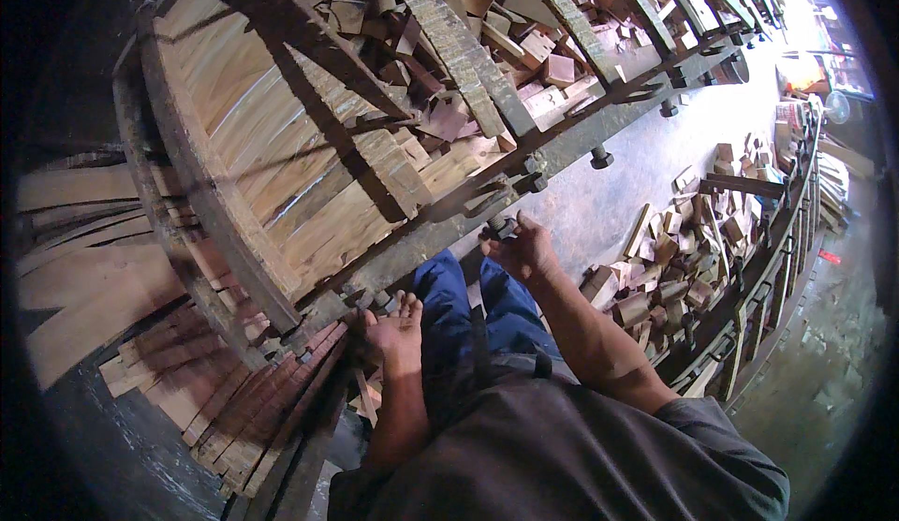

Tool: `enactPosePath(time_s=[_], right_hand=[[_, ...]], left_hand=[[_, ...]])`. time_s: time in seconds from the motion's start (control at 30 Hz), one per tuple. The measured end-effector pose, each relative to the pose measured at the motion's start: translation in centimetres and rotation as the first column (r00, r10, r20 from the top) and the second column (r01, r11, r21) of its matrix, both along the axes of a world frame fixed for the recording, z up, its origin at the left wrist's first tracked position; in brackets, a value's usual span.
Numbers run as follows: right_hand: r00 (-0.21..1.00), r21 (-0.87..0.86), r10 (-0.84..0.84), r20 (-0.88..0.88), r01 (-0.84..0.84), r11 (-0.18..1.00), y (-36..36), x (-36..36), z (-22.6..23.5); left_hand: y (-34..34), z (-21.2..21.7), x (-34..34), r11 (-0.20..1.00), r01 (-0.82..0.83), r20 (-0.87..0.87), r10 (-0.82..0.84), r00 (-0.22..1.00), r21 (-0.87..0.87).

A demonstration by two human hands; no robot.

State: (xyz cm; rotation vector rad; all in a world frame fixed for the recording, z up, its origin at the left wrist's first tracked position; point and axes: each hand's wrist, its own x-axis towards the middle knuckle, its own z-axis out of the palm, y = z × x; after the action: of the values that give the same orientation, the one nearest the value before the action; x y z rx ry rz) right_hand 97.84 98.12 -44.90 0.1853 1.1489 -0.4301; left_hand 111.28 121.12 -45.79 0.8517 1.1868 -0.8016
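I've got both hands up on the lower edge of this big clamping frame (pixel 524 161), the dark metal one that runs across in front of me. My right hand (pixel 524 249) is wrapped around a clamp bolt (pixel 501 228) on that edge, fingers curled onto its head. My left hand (pixel 398 326) is further along the same edge toward the frame's near corner, fingers bent onto another bolt or nut (pixel 379 298) there; I can't tell whether it's truly gripping or only resting on it.

How far along? The glued-up panel of wooden strips (pixel 272 137) already lies packed in the frame, strip against strip, with dark cross bars (pixel 328 118) lying over it. So the laying-up looks done for this section. By my reckoning the bolts along this edge are what's in hand; several more bolts (pixel 599 157) stick out further along the edge to my right, untouched by either hand.

Around me: a heap of short wood offcuts (pixel 487 25) fills the next section of the frame, beyond the bars. More offcuts (pixel 674 259) lie piled on the floor to my right, beside a long metal rack (pixel 768 268). Stacked thin boards (pixel 197 390) sit below the frame's near corner at my left. My own knees in blue trousers (pixel 459 306) crowd the space under the edge, so there's little room for my forearms.
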Motion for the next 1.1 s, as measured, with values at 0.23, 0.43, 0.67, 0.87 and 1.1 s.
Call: enactPosePath(time_s=[0.23,0.43,0.67,0.87,1.1], right_hand=[[0.988,-0.314,0.094,0.124,-0.051,0.948,1.3,-5.2,-7.7],[0.981,-0.069,0.158,0.114,-0.151,0.986,0.3,-3.3,-5.3],[0.996,-0.125,0.068,0.056,-0.061,0.990,0.7,-1.9,-2.9],[0.958,-0.430,0.253,-0.132,-0.285,0.857,1.0,-2.9,-4.9],[0.982,-0.075,0.145,0.119,-0.137,0.988,0.6,-3.7,-5.0]], left_hand=[[4.2,-4.7,-0.6,0.963,0.076,0.115,-0.047,0.992,-0.259],[0.9,-0.9,0.1,0.993,-0.082,-0.001,0.083,0.997,-0.090],[4.4,-3.5,-0.6,0.896,0.053,0.080,-0.020,0.997,-0.440],[1.7,-2.0,-0.4,0.990,-0.035,0.110,0.050,0.993,-0.135],[1.7,-1.8,-0.5,0.949,-0.103,0.025,0.116,0.993,-0.297]])
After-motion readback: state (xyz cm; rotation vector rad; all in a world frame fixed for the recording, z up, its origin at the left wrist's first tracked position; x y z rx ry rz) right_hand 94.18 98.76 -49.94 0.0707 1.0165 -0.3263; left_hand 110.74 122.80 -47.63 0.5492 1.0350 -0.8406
